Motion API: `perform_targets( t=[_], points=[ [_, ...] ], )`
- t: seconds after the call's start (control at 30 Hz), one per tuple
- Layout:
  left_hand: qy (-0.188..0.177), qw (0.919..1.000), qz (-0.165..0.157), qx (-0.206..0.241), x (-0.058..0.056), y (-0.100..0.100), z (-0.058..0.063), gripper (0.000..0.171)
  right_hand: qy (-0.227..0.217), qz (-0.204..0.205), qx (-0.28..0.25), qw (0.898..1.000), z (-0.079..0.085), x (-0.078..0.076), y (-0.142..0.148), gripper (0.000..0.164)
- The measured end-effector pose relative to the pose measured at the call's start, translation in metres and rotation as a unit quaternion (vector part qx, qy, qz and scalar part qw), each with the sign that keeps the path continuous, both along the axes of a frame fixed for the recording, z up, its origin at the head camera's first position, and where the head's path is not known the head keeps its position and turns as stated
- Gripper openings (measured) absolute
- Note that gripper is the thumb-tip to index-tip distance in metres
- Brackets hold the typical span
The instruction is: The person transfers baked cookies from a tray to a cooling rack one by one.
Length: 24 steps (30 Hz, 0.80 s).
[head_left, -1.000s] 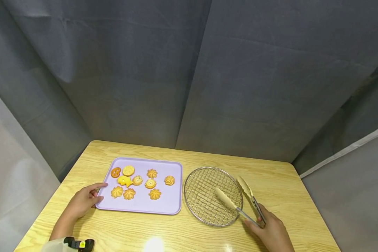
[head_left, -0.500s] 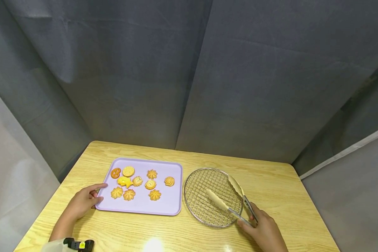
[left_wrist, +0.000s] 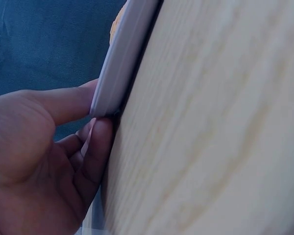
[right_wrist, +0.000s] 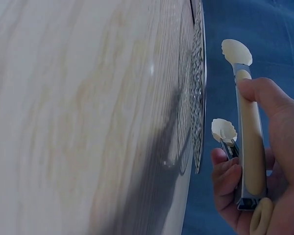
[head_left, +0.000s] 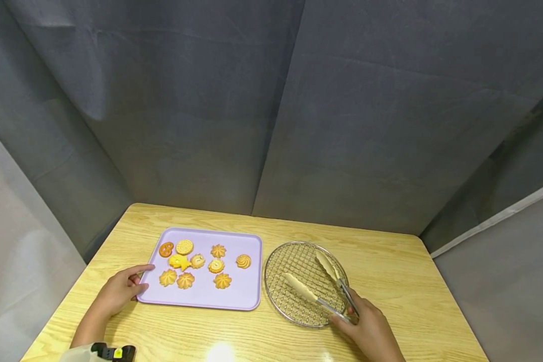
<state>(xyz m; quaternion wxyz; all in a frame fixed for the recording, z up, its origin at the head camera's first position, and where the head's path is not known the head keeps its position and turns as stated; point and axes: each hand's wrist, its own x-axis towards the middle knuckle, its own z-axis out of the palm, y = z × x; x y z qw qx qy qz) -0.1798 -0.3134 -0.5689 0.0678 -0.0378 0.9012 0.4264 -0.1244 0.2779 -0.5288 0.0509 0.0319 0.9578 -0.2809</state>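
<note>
My left hand (head_left: 117, 290) pinches the left edge of a lilac tray (head_left: 242, 294); in the left wrist view the thumb lies over the tray rim (left_wrist: 112, 83) and curled fingers sit beneath it. Several cookies lie on the tray, among them a pretzel (head_left: 166, 249), a yellow fish-shaped cookie (head_left: 179, 261) and a swirl cookie (head_left: 243, 261) near the right side. My right hand (head_left: 366, 329) grips a pair of tongs (right_wrist: 251, 137), its cream tips spread apart with nothing between them. They hover above a round wire rack (head_left: 294, 301).
All this stands on a light wooden table (head_left: 172, 332). Grey curtains (head_left: 199, 110) hang behind the table, and pale panels (head_left: 516, 281) flank it. The rack sits just right of the tray, a narrow gap between them.
My right hand has moved left with the tongs, whose tips went from the rack's right side to over its middle. The left hand and tray have stayed in place.
</note>
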Motion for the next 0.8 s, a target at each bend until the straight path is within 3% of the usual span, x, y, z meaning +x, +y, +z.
perform_targets(
  t=[0.1,0.37,0.8],
  points=[
    [0.0,1.0,-0.001,0.002,0.0,0.0,-0.001,0.048,0.001,0.005,0.0,1.0,0.0,0.0,-0.005,0.1],
    [0.002,1.0,-0.003,0.003,0.0,0.001,0.001,0.049,0.018,0.016,-0.011,1.0,0.003,0.0,-0.017,0.089],
    [0.005,1.0,-0.003,-0.004,0.0,-0.001,-0.001,0.048,0.034,0.033,-0.019,0.999,0.004,-0.003,-0.034,0.093]
  ],
)
